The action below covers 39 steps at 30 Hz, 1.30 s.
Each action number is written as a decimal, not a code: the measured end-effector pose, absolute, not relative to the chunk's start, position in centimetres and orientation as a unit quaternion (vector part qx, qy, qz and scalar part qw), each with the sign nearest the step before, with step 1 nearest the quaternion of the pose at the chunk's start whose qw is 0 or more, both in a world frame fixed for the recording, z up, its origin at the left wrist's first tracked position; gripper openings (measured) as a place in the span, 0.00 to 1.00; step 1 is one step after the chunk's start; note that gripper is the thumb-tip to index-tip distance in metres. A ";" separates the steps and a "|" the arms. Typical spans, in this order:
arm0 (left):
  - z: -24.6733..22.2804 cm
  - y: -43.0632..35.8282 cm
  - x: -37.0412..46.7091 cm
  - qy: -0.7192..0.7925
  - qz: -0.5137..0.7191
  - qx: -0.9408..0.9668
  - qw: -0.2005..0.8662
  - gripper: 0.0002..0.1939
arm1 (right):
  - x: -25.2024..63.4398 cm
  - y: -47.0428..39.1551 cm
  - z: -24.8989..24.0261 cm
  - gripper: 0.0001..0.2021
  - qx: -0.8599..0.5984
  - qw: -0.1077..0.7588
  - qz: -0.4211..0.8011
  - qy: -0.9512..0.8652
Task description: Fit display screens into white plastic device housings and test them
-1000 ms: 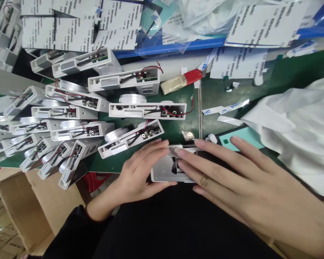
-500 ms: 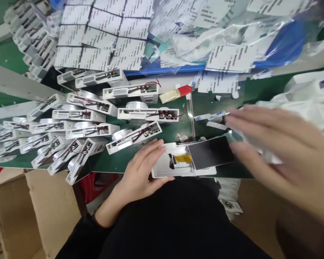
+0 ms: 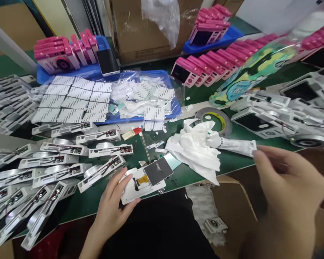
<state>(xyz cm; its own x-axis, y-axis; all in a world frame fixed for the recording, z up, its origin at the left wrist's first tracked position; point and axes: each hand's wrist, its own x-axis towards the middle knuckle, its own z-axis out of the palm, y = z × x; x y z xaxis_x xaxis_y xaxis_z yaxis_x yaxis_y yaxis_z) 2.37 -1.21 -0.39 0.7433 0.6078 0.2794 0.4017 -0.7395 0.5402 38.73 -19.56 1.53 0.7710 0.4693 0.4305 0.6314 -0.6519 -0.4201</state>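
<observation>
My left hand (image 3: 113, 201) grips the left end of a white camera housing (image 3: 129, 194), fingers on top and thumb along the near side. A dark display screen (image 3: 160, 170) lies tilted across the housing's right part, joined by an orange ribbon cable (image 3: 143, 179). A clear, greenish film (image 3: 173, 160) sticks out past the screen. Off to the right, my right hand (image 3: 288, 176) pinches the end of a white squeeze tube (image 3: 237, 145) between thumb and fingers. The tube's other end rests by a crumpled white cloth (image 3: 196, 151).
Several open white camera bodies (image 3: 108, 172) crowd the left. A red-handled brush (image 3: 131, 133) lies beyond the housing. Behind are a blue tray (image 3: 175, 106) of labelled pieces, a tape roll (image 3: 224, 122), a camouflage-patterned bottle (image 3: 253, 77) and pink cameras (image 3: 205, 66).
My right hand has moved from beside the screen to the tube at the right and taken its end. The view has tilted up and right; my left hand keeps holding the housing.
</observation>
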 end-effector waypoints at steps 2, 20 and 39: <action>-0.5 -1.3 2.4 0.287 0.220 0.906 0.221 0.23 | 39.0 -19.0 2.2 0.17 -0.891 0.264 -0.139 -0.342; -2.7 -2.3 2.0 0.347 0.212 0.886 0.224 0.24 | 53.4 -11.3 2.9 0.11 -0.751 -0.016 0.087 -0.654; 0.2 -5.4 1.1 0.344 0.316 0.804 0.368 0.24 | 35.8 -14.1 9.3 0.24 -0.634 0.661 0.296 -0.271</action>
<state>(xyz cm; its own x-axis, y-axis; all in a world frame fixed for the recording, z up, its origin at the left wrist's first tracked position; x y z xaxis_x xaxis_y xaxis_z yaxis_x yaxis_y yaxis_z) 1.11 -5.36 0.19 0.5642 0.7853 0.2551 0.3212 -0.4933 0.8084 35.85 -14.08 9.35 0.6778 0.7351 -0.0172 -0.0469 0.0199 -0.9987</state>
